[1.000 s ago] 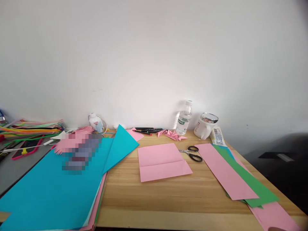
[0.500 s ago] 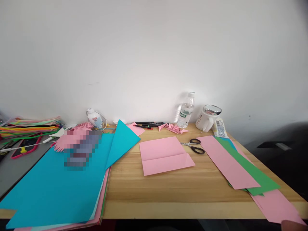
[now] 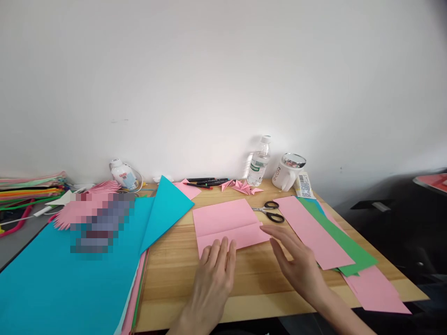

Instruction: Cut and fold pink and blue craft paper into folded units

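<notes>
The left hand (image 3: 214, 270) has its fingers laid on the near edge of a pink sheet (image 3: 223, 218). Its thumb is hidden, so I cannot tell if it pinches the paper. The right hand (image 3: 300, 263) has its thumb and fingers apart, with nothing between them. Its fingertips are at the sheet's right edge, but I cannot tell if they touch it. The pink sheet lies in the middle of the wooden table (image 3: 167, 284), with a crease running across it.

On the left is a big blue sheet (image 3: 77, 284), with a blue triangle (image 3: 167, 209) at its right edge. On the right, a long pink strip (image 3: 310, 232) lies on top of green paper (image 3: 363, 262). Black-handled scissors (image 3: 275, 217) lie between the pink sheet and the strip. Farther back are small folded pink shapes (image 3: 242, 187) and pens (image 3: 206, 183). A clear bottle (image 3: 258, 165) and a white mug (image 3: 287, 176) stand by the wall (image 3: 209, 83).
</notes>
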A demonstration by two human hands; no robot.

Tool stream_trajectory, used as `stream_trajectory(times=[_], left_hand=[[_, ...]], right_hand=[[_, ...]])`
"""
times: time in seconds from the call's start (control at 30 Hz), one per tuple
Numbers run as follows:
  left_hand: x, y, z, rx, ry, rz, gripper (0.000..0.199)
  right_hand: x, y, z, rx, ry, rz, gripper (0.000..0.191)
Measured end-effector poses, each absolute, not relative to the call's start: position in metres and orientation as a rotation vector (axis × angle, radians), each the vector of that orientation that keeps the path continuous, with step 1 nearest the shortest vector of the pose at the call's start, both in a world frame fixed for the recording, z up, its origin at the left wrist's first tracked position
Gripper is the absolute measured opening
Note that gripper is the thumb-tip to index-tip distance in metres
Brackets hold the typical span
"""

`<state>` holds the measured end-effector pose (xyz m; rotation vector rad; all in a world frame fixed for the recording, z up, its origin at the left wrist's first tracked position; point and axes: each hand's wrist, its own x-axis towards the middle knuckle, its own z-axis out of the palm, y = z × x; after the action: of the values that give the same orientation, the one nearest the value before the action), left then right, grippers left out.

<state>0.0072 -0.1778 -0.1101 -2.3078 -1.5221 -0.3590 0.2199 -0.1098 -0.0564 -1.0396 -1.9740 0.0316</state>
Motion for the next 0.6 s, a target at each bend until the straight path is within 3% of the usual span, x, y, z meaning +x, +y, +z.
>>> stream_trajectory(times=[0.1, 0.23, 0.4, 0.53, 0.6], left_hand=[[0.027, -0.134, -0.080, -2.283, -1.488, -0.188, 0.042], [0.026, -0.127, -0.061, -2.246, -1.442, -0.309, 0.026], [-0.002, -0.126, -0.043, -2.223, -1.238, -1.056, 0.023], [-0.018, -0.113, -0.034, -2.376, -1.336, -1.664, 0.020], [-0.020, -0.108, -0.033, -2.441, -1.516, -1.997, 0.013]], right_hand=[[0.222, -0.111, -0.076, -1.091, -1.955, 0.180, 0.029], [0.231, -0.107, -0.079, -1.158, -1.849, 0.334, 0.025], [0.250, -0.087, -0.054, -1.300, -1.453, 0.782, 0.027], [0.247, -0.081, -0.051, -1.140, -1.343, 1.354, 0.028], [0.237, -0.082, -0.054, -1.078, -1.383, 1.438, 0.025]])
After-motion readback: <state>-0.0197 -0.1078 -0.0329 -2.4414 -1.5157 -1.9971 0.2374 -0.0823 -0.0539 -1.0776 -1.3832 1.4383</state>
